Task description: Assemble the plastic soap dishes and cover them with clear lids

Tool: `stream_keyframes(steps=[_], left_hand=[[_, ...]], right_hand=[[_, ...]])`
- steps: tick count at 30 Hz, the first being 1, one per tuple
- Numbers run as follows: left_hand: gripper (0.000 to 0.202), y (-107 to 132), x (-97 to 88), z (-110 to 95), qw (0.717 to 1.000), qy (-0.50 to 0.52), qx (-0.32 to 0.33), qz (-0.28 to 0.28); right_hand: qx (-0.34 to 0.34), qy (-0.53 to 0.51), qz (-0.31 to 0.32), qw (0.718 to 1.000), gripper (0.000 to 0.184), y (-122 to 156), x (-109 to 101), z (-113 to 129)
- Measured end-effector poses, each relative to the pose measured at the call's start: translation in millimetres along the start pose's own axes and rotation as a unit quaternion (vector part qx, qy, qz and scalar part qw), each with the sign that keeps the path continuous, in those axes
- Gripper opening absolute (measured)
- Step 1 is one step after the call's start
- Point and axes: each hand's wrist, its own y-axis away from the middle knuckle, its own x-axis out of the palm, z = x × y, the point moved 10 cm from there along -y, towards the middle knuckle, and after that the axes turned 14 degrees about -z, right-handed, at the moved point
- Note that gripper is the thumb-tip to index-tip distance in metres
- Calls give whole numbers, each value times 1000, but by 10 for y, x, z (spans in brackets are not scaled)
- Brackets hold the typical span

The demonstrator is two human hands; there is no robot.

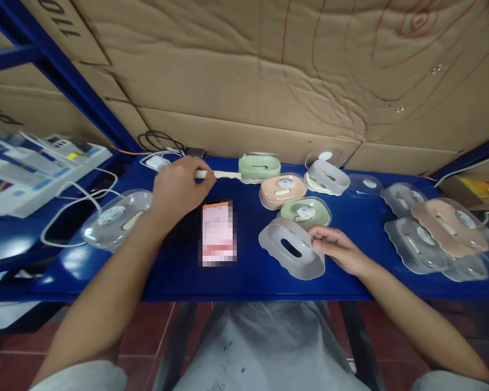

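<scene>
My right hand point(336, 247) grips the edge of a grey plastic soap dish shell point(275, 255), tilted, with an oval slot in its middle. My left hand point(183, 184) pinches a flat cream plastic piece point(228, 175), seen edge-on, above the blue table. Just behind the grey shell lies a green soap dish point(321, 209) with a clear lid and a round sticker. A peach soap dish point(271, 196) sits beyond it, and a green shell point(250, 169) stands near the cream piece's far end.
A phone point(218, 233) with a lit screen lies between my hands. Several lidded soap dishes point(424, 260) are heaped at the right. At the left are a lidded grey dish point(101, 231), white cables and a power strip point(61, 179). Cardboard point(212, 70) walls the back.
</scene>
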Motion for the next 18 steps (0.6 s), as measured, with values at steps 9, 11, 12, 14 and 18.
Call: stream_keyframes(steps=[9,11,12,14,18], left_hand=[[9,793,-654,-674,959,255,125,12],[11,1226,-751,-893,945,294,144,-15],[14,1428,-784,-997,936,316,154,-30],[17,1770,-738,-1207,918,353,180,-16],[15,2068,-505,-1433,913,325,244,10]], right_hand=[[-16,-27,-199,979,35,582,-633,19],[-51,-7,-256,965,29,774,-770,44],[-71,15,-275,959,26,860,-801,69],[-121,84,-282,948,18,978,-746,160],[-273,260,-182,908,21,1035,-172,424]])
